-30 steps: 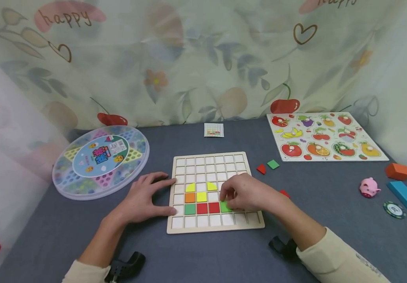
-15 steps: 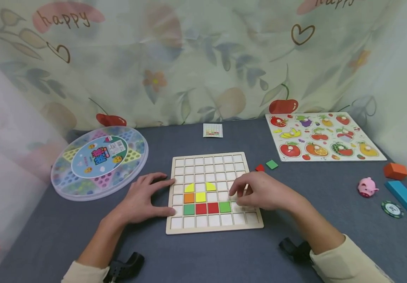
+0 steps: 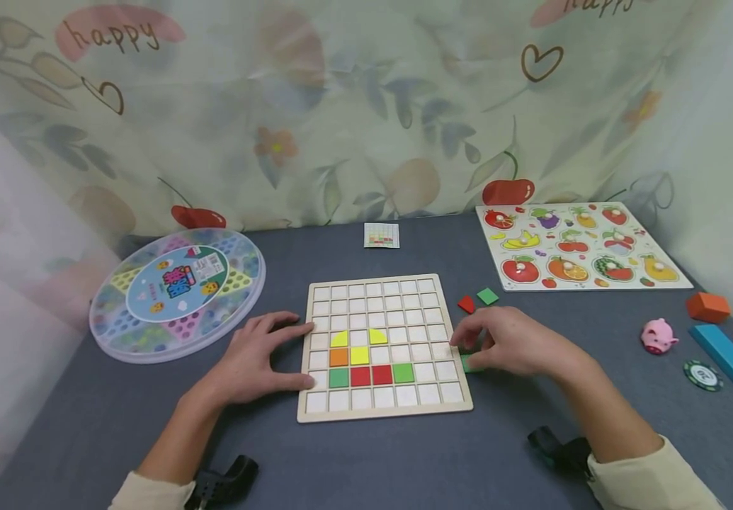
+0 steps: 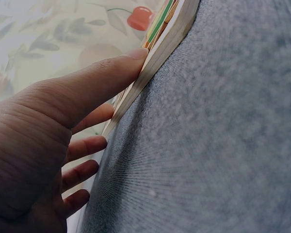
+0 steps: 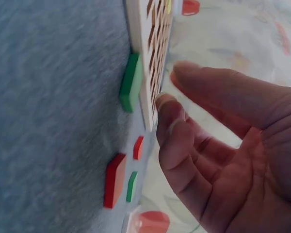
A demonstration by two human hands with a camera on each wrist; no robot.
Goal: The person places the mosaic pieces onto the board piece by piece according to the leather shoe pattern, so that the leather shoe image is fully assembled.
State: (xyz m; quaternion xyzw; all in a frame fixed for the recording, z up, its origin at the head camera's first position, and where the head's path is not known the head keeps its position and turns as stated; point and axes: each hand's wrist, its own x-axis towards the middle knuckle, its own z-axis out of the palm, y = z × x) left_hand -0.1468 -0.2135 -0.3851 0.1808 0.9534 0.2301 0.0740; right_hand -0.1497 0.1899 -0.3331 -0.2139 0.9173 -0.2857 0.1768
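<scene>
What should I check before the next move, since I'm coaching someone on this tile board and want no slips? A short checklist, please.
1. Board steadied: ok, the left hand touches its left edge.
2. Right hand free to pick up: ok, it holds nothing.
3. Loose green tile within easy reach: ok, it lies beside the board's right edge, by the right hand.
4. Loose green tile gripped: not ok, the fingers are apart from it.
5. Row-end green tile in its square: ok, it appears within the grid lines.
6. Layout matches the small card: cannot tell, its print is too small.
</scene>
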